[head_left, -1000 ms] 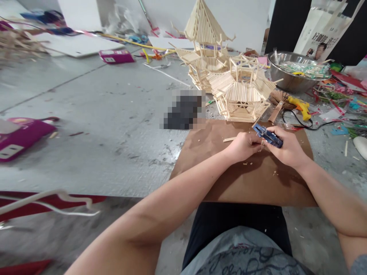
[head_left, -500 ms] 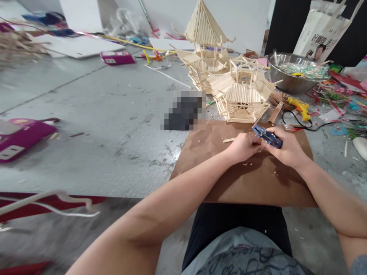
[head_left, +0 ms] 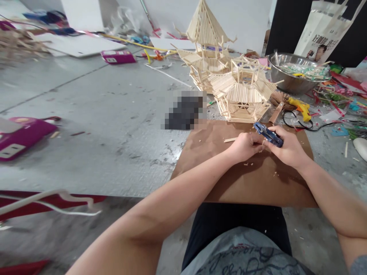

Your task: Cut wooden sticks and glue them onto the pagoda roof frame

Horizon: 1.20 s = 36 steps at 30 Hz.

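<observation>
Brown paper (head_left: 252,187) on a grey, littered table (head_left: 129,152), and over it there's a blue hand tool (head_left: 268,135) gripped in the right hand (head_left: 288,147). Left hand (head_left: 243,147) is right up beside it, fingers curled — can't tell what they're pinching, if anything. Pale sticks (head_left: 230,140) on the paper run partly behind that hand. Just past the paper, a stick pavilion (head_left: 241,93) hides some of the peaked stick tower (head_left: 206,28). Dark object (head_left: 183,111) to the left is pixelated — unreadable.
</observation>
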Each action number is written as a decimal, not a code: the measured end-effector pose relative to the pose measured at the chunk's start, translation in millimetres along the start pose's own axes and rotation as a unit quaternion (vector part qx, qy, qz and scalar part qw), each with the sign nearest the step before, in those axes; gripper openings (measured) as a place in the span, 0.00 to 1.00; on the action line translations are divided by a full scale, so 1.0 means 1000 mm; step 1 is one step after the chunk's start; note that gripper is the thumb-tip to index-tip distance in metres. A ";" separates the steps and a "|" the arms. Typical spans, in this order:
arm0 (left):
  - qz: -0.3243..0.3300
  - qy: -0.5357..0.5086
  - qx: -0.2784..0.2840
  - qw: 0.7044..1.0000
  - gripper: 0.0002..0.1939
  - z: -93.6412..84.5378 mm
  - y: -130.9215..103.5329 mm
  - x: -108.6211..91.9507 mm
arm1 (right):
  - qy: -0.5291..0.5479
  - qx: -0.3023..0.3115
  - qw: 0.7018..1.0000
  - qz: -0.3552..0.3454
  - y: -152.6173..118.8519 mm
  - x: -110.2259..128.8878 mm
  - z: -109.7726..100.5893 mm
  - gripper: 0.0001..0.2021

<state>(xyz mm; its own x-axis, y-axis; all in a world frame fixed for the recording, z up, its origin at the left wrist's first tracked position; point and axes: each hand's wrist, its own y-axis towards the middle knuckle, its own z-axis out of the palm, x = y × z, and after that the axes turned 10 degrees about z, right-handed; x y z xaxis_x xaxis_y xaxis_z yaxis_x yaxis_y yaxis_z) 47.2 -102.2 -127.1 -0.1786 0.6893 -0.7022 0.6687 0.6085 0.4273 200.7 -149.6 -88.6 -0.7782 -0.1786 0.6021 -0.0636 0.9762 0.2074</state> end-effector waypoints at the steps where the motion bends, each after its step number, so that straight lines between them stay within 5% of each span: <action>1: 0.002 -0.004 0.004 1.000 0.05 0.000 0.000 0.000 | 0.003 -0.002 1.000 0.003 0.000 0.000 -0.001 0.13; 5: -0.040 -0.017 -0.018 0.999 0.05 -0.002 -0.001 -0.003 | 0.031 -0.020 0.999 0.012 0.000 0.000 -0.003 0.09; 12: -0.165 -0.154 -0.082 0.971 0.08 -0.004 -0.001 -0.010 | 0.187 -0.161 0.968 0.040 0.005 -0.006 -0.008 0.04; 18: -0.248 -0.415 -0.107 0.869 0.04 -0.004 0.001 -0.019 | 0.184 -0.150 0.971 0.001 0.000 0.002 -0.007 0.03; 24: -0.214 -0.524 -0.204 0.799 0.03 -0.012 0.002 -0.021 | 0.123 -0.108 0.986 -0.001 -0.003 0.003 -0.001 0.03; 31: -0.169 -0.471 -0.201 0.842 0.13 -0.008 0.000 -0.020 | 0.077 -0.081 0.994 -0.011 -0.003 -0.001 0.005 0.07; 36: -0.121 -0.323 -0.187 0.920 0.11 -0.007 -0.001 -0.015 | 0.065 -0.032 0.996 -0.046 -0.003 -0.002 0.003 0.09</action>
<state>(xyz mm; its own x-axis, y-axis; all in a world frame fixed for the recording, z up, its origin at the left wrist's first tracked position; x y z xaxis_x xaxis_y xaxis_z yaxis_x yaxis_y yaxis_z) 43.9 -110.6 -112.8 0.2575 0.2112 -0.9429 0.3494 0.8894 0.2947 200.6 -151.5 -92.9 -0.6830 -0.2847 0.6727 -0.0876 0.9462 0.3115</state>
